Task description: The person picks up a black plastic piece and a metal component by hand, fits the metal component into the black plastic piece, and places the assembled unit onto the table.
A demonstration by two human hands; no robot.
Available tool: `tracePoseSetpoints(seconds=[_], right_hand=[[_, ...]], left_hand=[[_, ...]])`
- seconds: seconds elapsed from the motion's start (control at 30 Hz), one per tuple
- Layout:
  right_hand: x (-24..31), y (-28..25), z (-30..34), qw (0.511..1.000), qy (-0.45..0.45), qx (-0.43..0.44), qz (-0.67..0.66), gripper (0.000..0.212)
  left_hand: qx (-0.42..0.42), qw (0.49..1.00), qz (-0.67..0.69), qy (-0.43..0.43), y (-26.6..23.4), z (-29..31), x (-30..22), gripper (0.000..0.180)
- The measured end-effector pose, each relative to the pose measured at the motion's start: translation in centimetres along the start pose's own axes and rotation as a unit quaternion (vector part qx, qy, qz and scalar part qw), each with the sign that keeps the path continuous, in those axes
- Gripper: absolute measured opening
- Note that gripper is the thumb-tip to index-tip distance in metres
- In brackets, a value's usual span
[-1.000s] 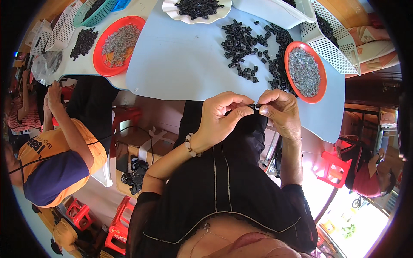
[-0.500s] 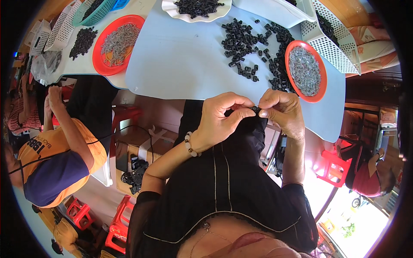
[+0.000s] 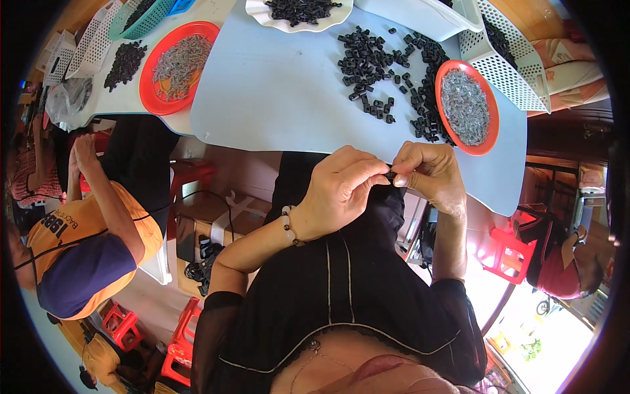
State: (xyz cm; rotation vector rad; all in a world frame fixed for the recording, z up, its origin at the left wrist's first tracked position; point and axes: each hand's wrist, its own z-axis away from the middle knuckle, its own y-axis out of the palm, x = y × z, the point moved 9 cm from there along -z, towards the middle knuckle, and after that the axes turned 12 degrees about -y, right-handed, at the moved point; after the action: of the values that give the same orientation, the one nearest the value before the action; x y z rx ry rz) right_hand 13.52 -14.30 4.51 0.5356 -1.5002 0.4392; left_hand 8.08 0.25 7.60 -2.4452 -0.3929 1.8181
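Just off the table's near edge, my left hand [image 3: 344, 190] and my right hand [image 3: 430, 174] meet fingertip to fingertip. Both pinch a small black plastic part [image 3: 391, 176] between thumb and forefinger; the fingers cover most of it. Beyond my hands, many loose black plastic parts [image 3: 362, 62] are spread over the pale blue tabletop [image 3: 275, 98]. Right of them, an orange-red plate [image 3: 495, 125] holds a heap of small clear pieces [image 3: 464, 108]. A scalloped white dish [image 3: 256, 14] with more small black parts stands at the far edge.
White bins [image 3: 420, 20] and a perforated white basket [image 3: 525, 88] stand at the back right. On the left table are a red plate [image 3: 147, 92] of grey pieces and a black pile [image 3: 126, 64]. A co-worker in orange and navy [image 3: 85, 262] sits left; a cardboard box [image 3: 190, 230] is below.
My left fingers have drawn closer together around the small black part, and the left hand has turned slightly. My right hand stays almost in place, still pinching.
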Motion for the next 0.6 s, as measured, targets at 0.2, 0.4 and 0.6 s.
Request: tracePoseSetpoints(seconds=[0.2,0.4,0.6], right_hand=[[0.0,0.4,0.2,0.999,0.021,-0.015,0.02,0.01],[0.7,0.9,0.3,0.997,-0.02,-0.074,-0.016,0.015],[1.9,0.5,0.6,0.985,-0.131,-0.075,0.086,0.014]], left_hand=[[-0.016,0.998,-0.043,0.048,-0.2,0.3,-0.9,0.028],[-0.011,0.999,0.034,-0.003,-0.5,0.0,0.4,0.019],[0.071,0.965,0.192,-0.162,1.2,0.5,3.9,0.014]])
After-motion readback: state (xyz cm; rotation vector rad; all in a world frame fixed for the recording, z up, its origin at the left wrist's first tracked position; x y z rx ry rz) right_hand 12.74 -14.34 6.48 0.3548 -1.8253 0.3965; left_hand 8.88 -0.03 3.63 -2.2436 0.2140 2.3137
